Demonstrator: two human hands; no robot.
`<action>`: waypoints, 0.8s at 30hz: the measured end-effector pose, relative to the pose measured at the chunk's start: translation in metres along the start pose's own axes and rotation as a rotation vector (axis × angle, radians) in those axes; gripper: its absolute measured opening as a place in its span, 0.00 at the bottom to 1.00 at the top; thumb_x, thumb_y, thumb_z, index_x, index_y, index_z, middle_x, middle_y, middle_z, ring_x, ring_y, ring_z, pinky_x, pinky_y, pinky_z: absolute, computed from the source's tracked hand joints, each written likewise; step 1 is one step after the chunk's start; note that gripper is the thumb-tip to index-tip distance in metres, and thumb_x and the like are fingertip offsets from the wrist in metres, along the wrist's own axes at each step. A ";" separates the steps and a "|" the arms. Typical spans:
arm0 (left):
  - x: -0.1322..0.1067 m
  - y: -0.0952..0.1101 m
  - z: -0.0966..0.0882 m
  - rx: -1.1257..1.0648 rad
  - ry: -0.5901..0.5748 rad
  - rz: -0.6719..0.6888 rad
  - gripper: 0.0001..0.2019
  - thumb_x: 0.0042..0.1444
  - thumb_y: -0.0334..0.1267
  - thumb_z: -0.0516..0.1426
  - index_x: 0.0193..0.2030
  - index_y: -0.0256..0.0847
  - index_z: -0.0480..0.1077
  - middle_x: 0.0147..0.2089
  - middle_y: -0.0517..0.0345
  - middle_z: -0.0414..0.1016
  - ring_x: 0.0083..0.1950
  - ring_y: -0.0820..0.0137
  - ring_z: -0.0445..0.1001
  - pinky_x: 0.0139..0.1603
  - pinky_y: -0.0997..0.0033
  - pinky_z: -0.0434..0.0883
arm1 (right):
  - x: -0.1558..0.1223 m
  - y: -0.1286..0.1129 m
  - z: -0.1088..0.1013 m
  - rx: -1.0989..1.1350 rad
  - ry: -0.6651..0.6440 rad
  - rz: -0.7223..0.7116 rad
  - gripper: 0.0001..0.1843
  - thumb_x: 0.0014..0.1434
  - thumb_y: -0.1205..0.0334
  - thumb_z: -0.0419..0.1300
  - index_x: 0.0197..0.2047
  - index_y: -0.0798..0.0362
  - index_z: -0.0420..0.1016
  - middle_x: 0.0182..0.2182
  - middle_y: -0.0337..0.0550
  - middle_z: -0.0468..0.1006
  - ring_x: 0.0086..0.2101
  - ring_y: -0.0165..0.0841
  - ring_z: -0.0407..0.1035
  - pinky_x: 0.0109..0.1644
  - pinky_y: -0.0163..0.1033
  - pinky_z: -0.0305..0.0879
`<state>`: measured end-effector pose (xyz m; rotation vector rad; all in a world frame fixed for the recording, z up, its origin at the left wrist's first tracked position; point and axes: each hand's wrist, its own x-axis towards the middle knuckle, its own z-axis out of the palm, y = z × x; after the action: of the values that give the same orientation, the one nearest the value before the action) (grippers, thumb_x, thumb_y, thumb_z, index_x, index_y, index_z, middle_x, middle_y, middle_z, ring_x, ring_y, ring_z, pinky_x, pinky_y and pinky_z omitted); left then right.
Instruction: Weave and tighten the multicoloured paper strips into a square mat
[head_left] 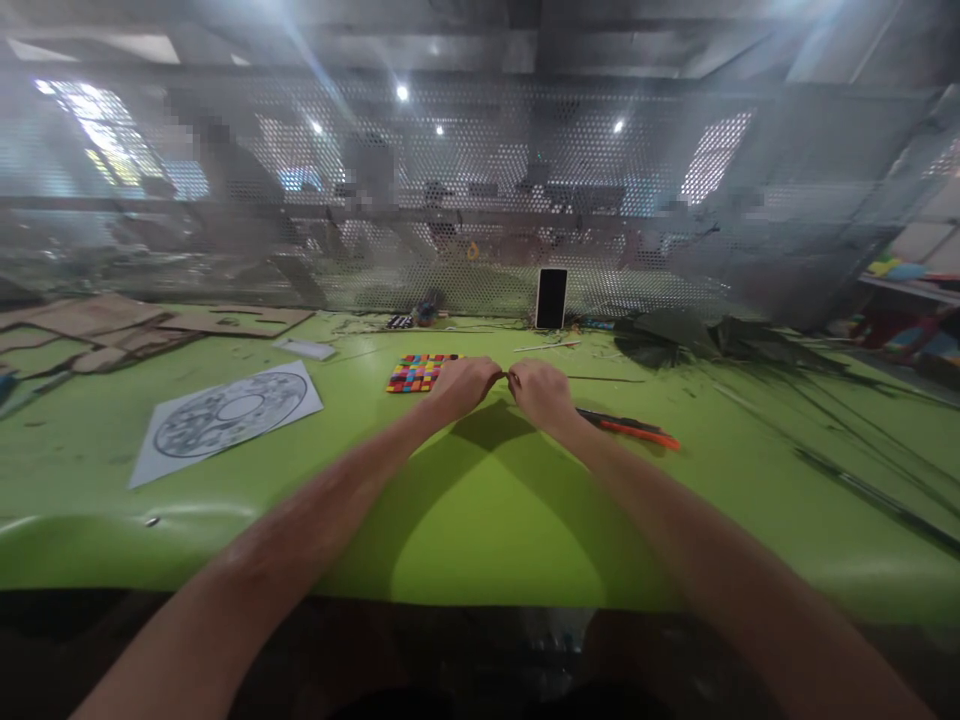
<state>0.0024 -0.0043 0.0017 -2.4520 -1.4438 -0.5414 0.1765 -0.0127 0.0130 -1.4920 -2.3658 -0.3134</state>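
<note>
Above the middle of the table, my left hand [469, 386] and my right hand [541, 388] face each other, nearly touching, with fingers closed in a pinch. Between the fingertips is a small piece of a thin dark strip [611, 379], which seems to run on past my right hand to the right. Most of what the fingers hold is covered by them. A multicoloured woven square [415, 373] lies just behind my left hand, partly covered by it. Beside my right wrist rests an orange-and-black cutter-like tool [637, 431], its near end hidden by the forearm.
A green-covered table [487, 540] spans the view. Left are a sheet with a printed round pattern [232, 410] and cardboard pieces [97, 325]. A dark tablet-like panel [552, 299] stands at the back, before a perforated metal screen [480, 220]. Dark green palm-like leaves [697, 340] lie right.
</note>
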 end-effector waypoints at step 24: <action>0.002 -0.050 -0.004 -0.141 0.040 0.010 0.23 0.69 0.47 0.53 0.65 0.38 0.69 0.64 0.45 0.74 0.66 0.59 0.68 0.67 0.59 0.63 | 0.004 0.012 0.002 0.006 -0.013 0.084 0.17 0.69 0.66 0.50 0.45 0.53 0.82 0.42 0.51 0.83 0.41 0.40 0.75 0.39 0.39 0.63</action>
<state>-0.0412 0.0198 0.0076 -2.5379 -1.4225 -0.7093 0.1850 -0.0034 0.0132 -1.5896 -2.3044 -0.2764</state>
